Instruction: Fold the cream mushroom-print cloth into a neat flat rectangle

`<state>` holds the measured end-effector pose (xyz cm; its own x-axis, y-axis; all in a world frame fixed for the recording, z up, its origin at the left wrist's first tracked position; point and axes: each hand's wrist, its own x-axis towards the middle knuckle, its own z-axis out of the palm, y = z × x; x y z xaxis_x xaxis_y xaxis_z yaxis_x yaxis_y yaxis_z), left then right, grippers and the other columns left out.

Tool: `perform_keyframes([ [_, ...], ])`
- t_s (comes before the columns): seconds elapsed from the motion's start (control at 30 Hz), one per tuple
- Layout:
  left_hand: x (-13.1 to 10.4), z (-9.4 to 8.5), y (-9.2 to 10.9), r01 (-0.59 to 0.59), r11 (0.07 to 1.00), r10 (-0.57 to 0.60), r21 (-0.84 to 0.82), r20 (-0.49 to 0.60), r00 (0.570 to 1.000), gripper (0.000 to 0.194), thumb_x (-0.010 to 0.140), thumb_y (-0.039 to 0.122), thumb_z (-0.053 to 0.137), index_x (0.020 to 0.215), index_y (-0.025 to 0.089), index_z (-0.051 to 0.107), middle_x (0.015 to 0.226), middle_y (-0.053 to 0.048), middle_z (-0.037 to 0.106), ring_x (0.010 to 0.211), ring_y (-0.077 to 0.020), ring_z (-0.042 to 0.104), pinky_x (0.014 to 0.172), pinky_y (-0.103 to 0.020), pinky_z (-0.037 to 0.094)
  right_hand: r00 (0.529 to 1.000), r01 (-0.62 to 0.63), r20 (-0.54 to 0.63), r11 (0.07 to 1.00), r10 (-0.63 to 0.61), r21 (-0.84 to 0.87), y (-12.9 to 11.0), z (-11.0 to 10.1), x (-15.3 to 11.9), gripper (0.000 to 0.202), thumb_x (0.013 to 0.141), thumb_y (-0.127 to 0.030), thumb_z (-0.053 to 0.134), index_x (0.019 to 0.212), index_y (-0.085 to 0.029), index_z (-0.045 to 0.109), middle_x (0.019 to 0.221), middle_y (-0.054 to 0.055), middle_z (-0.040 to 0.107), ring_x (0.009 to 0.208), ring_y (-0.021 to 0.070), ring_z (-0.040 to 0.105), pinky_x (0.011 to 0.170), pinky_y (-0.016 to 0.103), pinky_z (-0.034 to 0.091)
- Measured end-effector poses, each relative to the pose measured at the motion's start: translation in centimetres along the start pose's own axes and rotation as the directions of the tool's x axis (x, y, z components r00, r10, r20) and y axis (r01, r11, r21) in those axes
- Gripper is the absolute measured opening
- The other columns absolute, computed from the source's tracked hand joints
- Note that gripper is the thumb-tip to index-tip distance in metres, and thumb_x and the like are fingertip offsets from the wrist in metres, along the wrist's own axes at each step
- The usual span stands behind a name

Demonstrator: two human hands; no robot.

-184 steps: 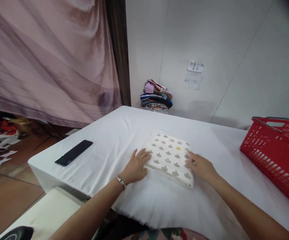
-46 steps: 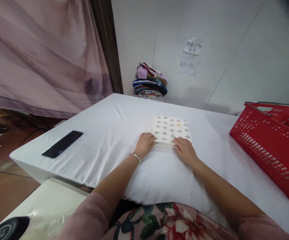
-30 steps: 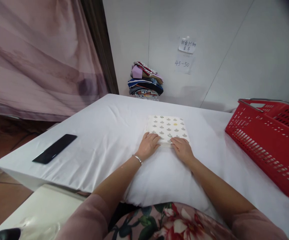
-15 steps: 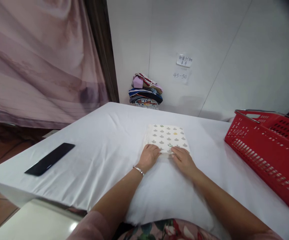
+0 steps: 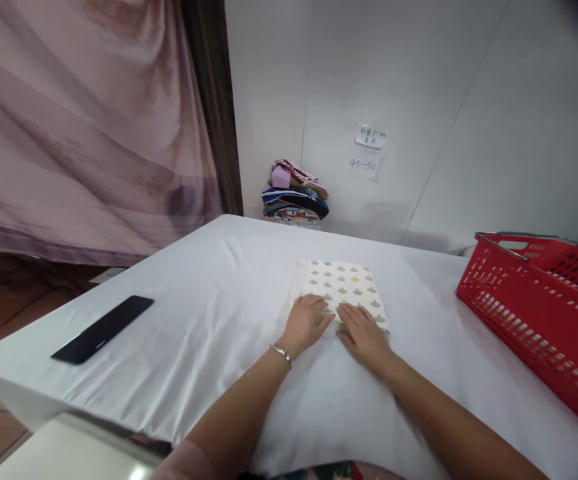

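Note:
A folded white cloth (image 5: 343, 280) with rows of small grey prints and a yellow one lies flat on the white-covered table (image 5: 209, 300). My left hand (image 5: 307, 321), with a silver bracelet at the wrist, rests on the cloth's near left corner, fingers stretched out. On the near edge, a little to the right, my right hand (image 5: 363, 333) lies flat with its fingers extended and the thumb toward the left. Both hands touch the cloth without gripping it. Parts of its near edge are hidden under them.
A red plastic basket (image 5: 529, 320) with metal handles stands at the right. On the left of the table lies a flat black object (image 5: 103, 330). Behind the far edge rises a stack of folded fabrics (image 5: 296, 193) against the wall. A pink curtain (image 5: 79, 120) hangs at the left.
The fingers have loosened from the cloth's near edge and now lie flatter on top of it. The whole view has shifted slightly, so everything sits lower in it.

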<state>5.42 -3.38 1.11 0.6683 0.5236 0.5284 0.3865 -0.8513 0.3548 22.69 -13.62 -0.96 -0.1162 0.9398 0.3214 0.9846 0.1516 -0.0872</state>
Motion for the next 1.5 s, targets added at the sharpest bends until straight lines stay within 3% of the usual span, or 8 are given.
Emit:
perform_keyframes([
  [0.2, -0.2, 1.4, -0.2, 0.042, 0.984, -0.049, 0.174, 0.036, 0.998, 0.033, 0.090, 0.035, 0.044, 0.117, 0.019, 0.055, 0.128, -0.009, 0.055, 0.123, -0.0257, 0.044, 0.105, -0.049, 0.030, 0.993, -0.071, 0.106, 0.988, 0.056, 0.137, 1.1, -1.3, 1.2, 0.050, 0.090, -0.042, 0.040, 0.136, -0.023, 0.041, 0.139, 0.008, 0.045, 0.130, 0.0245, 0.039, 0.105, 0.046, 0.032],
  [0.3, -0.5, 1.9, -0.5, 0.045, 0.981, -0.055, 0.191, 0.048, 0.997, 0.035, 0.091, 0.036, 0.043, 0.119, 0.020, 0.055, 0.130, -0.009, 0.053, 0.125, -0.0261, 0.043, 0.106, -0.050, 0.029, 0.991, -0.127, 0.049, 0.978, 0.121, 0.167, 3.2, -1.9, 3.7, 0.047, 0.091, -0.043, 0.036, 0.132, -0.023, 0.046, 0.139, 0.009, 0.045, 0.131, 0.0245, 0.037, 0.103, 0.044, 0.035],
  [0.57, -0.6, 1.7, -0.2, 0.084, 0.984, -0.094, 0.156, 0.057, 0.994, 0.035, 0.090, 0.037, 0.044, 0.119, 0.021, 0.055, 0.130, -0.009, 0.054, 0.125, -0.0253, 0.043, 0.107, -0.049, 0.028, 0.916, -0.375, 0.125, 0.924, 0.382, -0.076, 8.4, 0.4, 8.9, 0.051, 0.091, -0.044, 0.035, 0.131, -0.014, 0.044, 0.146, 0.015, 0.033, 0.135, 0.0306, 0.026, 0.103, 0.051, 0.028],
  [0.83, 2.1, -0.2, -1.3, 0.189, 0.981, -0.190, 0.033, 0.031, 0.981, 0.026, 0.091, 0.036, 0.043, 0.086, 0.020, 0.063, 0.100, -0.006, 0.066, 0.101, -0.0201, 0.057, 0.089, -0.038, 0.042, 0.914, -0.375, 0.129, 0.922, 0.385, -0.097, 9.0, 1.7, 8.2, 0.054, 0.093, -0.048, 0.026, 0.134, -0.017, 0.041, 0.148, 0.013, 0.029, 0.137, 0.0276, 0.022, 0.105, 0.050, 0.025],
  [0.93, 4.3, -0.7, -3.4, 0.365, 0.924, -0.361, 0.114, -0.056, 0.931, 0.019, 0.086, 0.032, 0.051, 0.092, 0.019, 0.062, 0.103, -0.009, 0.064, 0.100, -0.0241, 0.056, 0.084, -0.038, 0.043, 0.916, -0.372, 0.126, 0.925, 0.380, -0.082, 9.0, 1.6, 8.2, 0.055, 0.093, -0.049, 0.025, 0.135, -0.017, 0.039, 0.148, 0.012, 0.028, 0.137, 0.0275, 0.021, 0.105, 0.050, 0.024],
  [1.13, 6.2, -0.1, -5.8, 0.664, 0.738, -0.672, 0.120, 0.047, 0.739, 0.026, 0.081, 0.041, 0.052, 0.089, 0.017, 0.059, 0.101, -0.012, 0.062, 0.093, -0.0238, 0.059, 0.071, -0.032, 0.043, 0.895, -0.396, 0.181, 0.913, 0.407, -0.092, 8.7, 1.3, 8.4, 0.057, 0.093, -0.048, 0.022, 0.137, -0.014, 0.037, 0.150, 0.012, 0.025, 0.138, 0.0269, 0.018, 0.107, 0.049, 0.021],
  [1.3, 6.0, 0.4, -5.3, 0.704, 0.702, -0.704, 0.106, -0.038, 0.709, 0.027, 0.081, 0.042, 0.052, 0.089, 0.017, 0.054, 0.102, -0.011, 0.060, 0.097, -0.0222, 0.056, 0.076, -0.030, 0.041, 0.867, -0.420, 0.229, 0.896, 0.442, -0.141, 8.3, 0.8, 8.6, 0.058, 0.093, -0.049, 0.020, 0.140, -0.017, 0.031, 0.152, 0.008, 0.020, 0.139, 0.0235, 0.014, 0.109, 0.045, 0.019],
  [1.5, 6.0, 0.4, -5.3, 0.726, 0.678, -0.734, 0.111, 0.050, 0.678, 0.036, 0.082, 0.052, 0.049, 0.089, 0.017, 0.055, 0.106, -0.012, 0.058, 0.103, -0.0243, 0.053, 0.078, -0.031, 0.039, 0.854, -0.434, 0.242, 0.887, 0.460, -0.157, 8.1, 0.7, 8.6, 0.059, 0.092, -0.049, 0.019, 0.141, -0.018, 0.030, 0.152, 0.006, 0.018, 0.139, 0.0223, 0.013, 0.110, 0.043, 0.016],
])
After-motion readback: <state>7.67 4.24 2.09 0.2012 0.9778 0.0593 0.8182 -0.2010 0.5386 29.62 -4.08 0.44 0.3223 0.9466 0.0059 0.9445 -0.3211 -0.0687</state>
